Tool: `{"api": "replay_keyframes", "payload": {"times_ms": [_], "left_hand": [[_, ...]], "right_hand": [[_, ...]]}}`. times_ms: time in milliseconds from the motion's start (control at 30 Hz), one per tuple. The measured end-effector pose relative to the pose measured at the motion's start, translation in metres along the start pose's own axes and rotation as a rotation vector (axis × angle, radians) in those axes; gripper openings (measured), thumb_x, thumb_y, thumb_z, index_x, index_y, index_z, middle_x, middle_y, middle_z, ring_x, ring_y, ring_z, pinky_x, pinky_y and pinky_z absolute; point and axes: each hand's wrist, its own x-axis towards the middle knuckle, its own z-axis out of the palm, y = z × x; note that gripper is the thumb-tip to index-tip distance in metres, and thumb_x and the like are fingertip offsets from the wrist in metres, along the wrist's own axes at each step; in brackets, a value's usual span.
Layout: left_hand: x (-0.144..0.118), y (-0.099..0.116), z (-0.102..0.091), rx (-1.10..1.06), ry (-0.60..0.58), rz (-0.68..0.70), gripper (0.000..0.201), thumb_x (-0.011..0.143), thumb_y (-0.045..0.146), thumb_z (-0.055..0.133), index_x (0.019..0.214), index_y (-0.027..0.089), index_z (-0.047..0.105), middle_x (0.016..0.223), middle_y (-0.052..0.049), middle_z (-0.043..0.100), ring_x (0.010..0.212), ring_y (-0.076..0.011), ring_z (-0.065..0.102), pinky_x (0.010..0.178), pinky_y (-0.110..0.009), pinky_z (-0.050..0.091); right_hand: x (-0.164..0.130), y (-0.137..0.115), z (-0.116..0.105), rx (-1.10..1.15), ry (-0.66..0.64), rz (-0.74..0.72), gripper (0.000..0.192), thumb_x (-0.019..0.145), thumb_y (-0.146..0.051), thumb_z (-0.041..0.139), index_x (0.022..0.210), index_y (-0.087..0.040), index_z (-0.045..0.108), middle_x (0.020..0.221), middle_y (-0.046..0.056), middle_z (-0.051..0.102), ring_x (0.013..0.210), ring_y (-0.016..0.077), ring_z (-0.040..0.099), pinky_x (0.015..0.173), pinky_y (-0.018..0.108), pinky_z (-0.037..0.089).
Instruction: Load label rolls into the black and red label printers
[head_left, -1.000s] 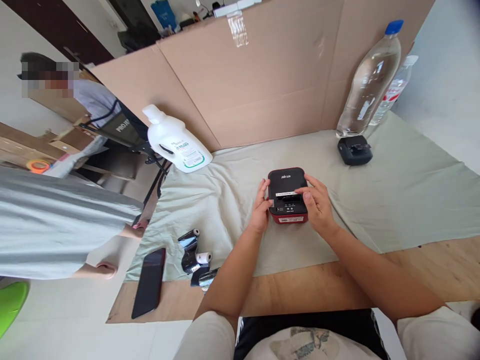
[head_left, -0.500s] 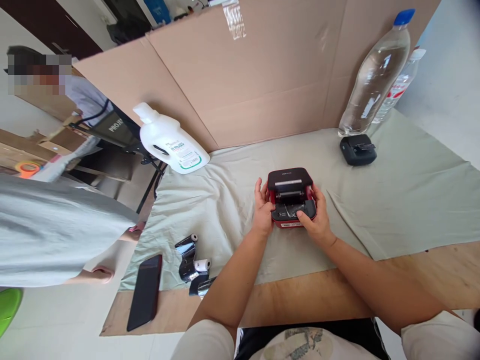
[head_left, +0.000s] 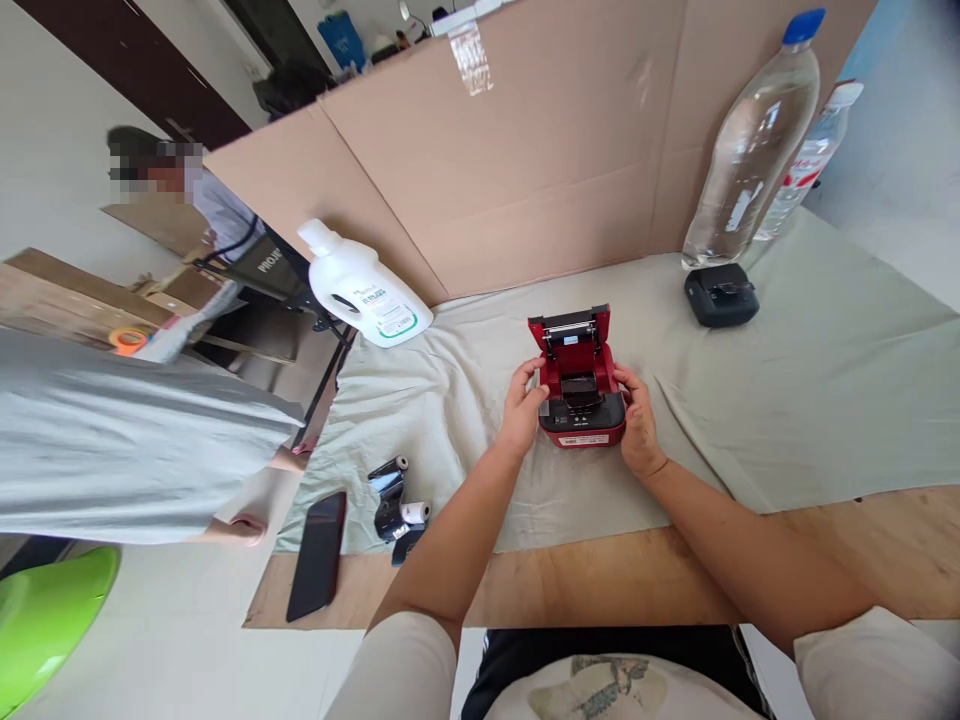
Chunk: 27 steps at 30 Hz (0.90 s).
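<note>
From the head camera, a small red label printer (head_left: 580, 385) sits on the pale green cloth (head_left: 810, 380) near the middle of the table, its lid tipped up and back so the red inside and the paper bay show. The left hand (head_left: 521, 408) is cupped against the printer's left side, fingers curled onto the casing and thumb near the top edge. The right hand (head_left: 636, 420) presses on the right side, fingers bent round the lower corner, so both hands grip the body between them. To the left on the cloth lie dark label rolls (head_left: 394, 495) and a black phone (head_left: 318, 553), well apart from the printer. A white jug (head_left: 364, 288) leans against the cardboard wall (head_left: 525, 150). A second black printer (head_left: 720, 295) sits beside a clear water bottle (head_left: 750, 150) at the far right.
</note>
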Motion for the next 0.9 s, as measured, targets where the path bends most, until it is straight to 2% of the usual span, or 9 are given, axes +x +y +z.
{"api": "replay_keyframes", "payload": {"times_ms": [67, 133, 233, 300, 433, 533, 667, 833, 900], "left_hand": [[0.008, 0.013, 0.002, 0.23, 0.033, 0.146, 0.026, 0.076, 0.025, 0.059, 0.1, 0.023, 0.068, 0.118, -0.006, 0.067, 0.12, -0.0249, 0.056, 0.11, -0.04, 0.038], [0.021, 0.023, 0.009, 0.443, -0.072, 0.212, 0.019, 0.078, 0.024, 0.059, 0.094, 0.023, 0.07, 0.109, -0.006, 0.071, 0.111, -0.025, 0.06, 0.108, -0.04, 0.039], [0.044, 0.028, 0.027, 0.773, -0.385, 0.187, 0.017, 0.072, 0.021, 0.065, 0.088, 0.024, 0.071, 0.098, -0.005, 0.074, 0.106, -0.0281, 0.064, 0.111, -0.044, 0.035], [0.059, 0.024, 0.039, 0.994, -0.53, 0.129, 0.013, 0.066, 0.021, 0.072, 0.078, 0.024, 0.069, 0.089, -0.005, 0.075, 0.107, -0.032, 0.064, 0.114, -0.048, 0.028], [0.073, 0.017, 0.057, 1.216, -0.568, 0.052, 0.019, 0.06, 0.024, 0.078, 0.058, 0.021, 0.059, 0.078, -0.009, 0.073, 0.103, -0.036, 0.065, 0.112, -0.05, 0.029], [0.067, 0.02, 0.06, 1.247, -0.511, 0.07, 0.016, 0.06, 0.021, 0.078, 0.061, 0.02, 0.061, 0.082, -0.012, 0.072, 0.103, -0.0383, 0.064, 0.109, -0.053, 0.029], [0.048, 0.03, 0.048, 1.2, -0.457, 0.143, 0.022, 0.066, 0.02, 0.073, 0.087, 0.021, 0.067, 0.094, -0.009, 0.072, 0.105, -0.0345, 0.063, 0.11, -0.052, 0.031], [0.032, 0.051, 0.021, 0.863, -0.396, 0.149, 0.028, 0.072, 0.024, 0.07, 0.1, 0.018, 0.064, 0.098, -0.007, 0.07, 0.094, -0.0268, 0.064, 0.095, -0.043, 0.047], [0.031, 0.068, 0.006, 0.72, -0.434, 0.105, 0.031, 0.072, 0.027, 0.07, 0.101, 0.016, 0.064, 0.098, -0.007, 0.069, 0.09, -0.0244, 0.064, 0.089, -0.04, 0.049]], "right_hand": [[0.002, 0.006, 0.001, 0.043, 0.024, 0.044, 0.07, 0.093, -0.072, 0.02, 0.137, -0.023, 0.044, 0.144, 0.013, 0.05, 0.131, 0.0272, 0.052, 0.105, 0.05, 0.048], [0.004, 0.011, 0.002, 0.081, 0.054, 0.052, 0.067, 0.095, -0.069, 0.024, 0.133, -0.02, 0.047, 0.136, 0.014, 0.056, 0.126, 0.0263, 0.056, 0.106, 0.049, 0.047], [0.008, 0.014, 0.002, 0.09, 0.067, 0.036, 0.064, 0.095, -0.068, 0.028, 0.128, -0.018, 0.051, 0.13, 0.014, 0.059, 0.122, 0.0251, 0.058, 0.106, 0.048, 0.047], [0.01, 0.015, 0.001, 0.074, 0.065, 0.038, 0.062, 0.095, -0.067, 0.03, 0.127, -0.018, 0.051, 0.128, 0.014, 0.06, 0.121, 0.0245, 0.058, 0.106, 0.048, 0.047], [0.012, 0.014, 0.0, 0.028, 0.074, 0.047, 0.059, 0.096, -0.065, 0.032, 0.123, -0.018, 0.054, 0.125, 0.014, 0.062, 0.118, 0.0245, 0.059, 0.107, 0.049, 0.046], [0.013, 0.015, -0.002, 0.006, 0.07, 0.057, 0.058, 0.096, -0.065, 0.031, 0.121, -0.019, 0.055, 0.123, 0.014, 0.063, 0.117, 0.0243, 0.059, 0.106, 0.048, 0.046], [0.015, 0.019, -0.001, 0.005, 0.07, 0.058, 0.06, 0.094, -0.069, 0.03, 0.116, -0.02, 0.057, 0.118, 0.012, 0.065, 0.113, 0.0244, 0.06, 0.103, 0.049, 0.047], [0.016, 0.02, -0.001, 0.003, 0.038, 0.091, 0.062, 0.092, -0.071, 0.032, 0.113, -0.019, 0.059, 0.115, 0.012, 0.066, 0.109, 0.0254, 0.06, 0.1, 0.051, 0.048], [0.016, 0.017, -0.001, 0.001, 0.034, 0.101, 0.062, 0.092, -0.071, 0.033, 0.114, -0.018, 0.059, 0.114, 0.012, 0.066, 0.109, 0.0254, 0.061, 0.099, 0.05, 0.048]]}}
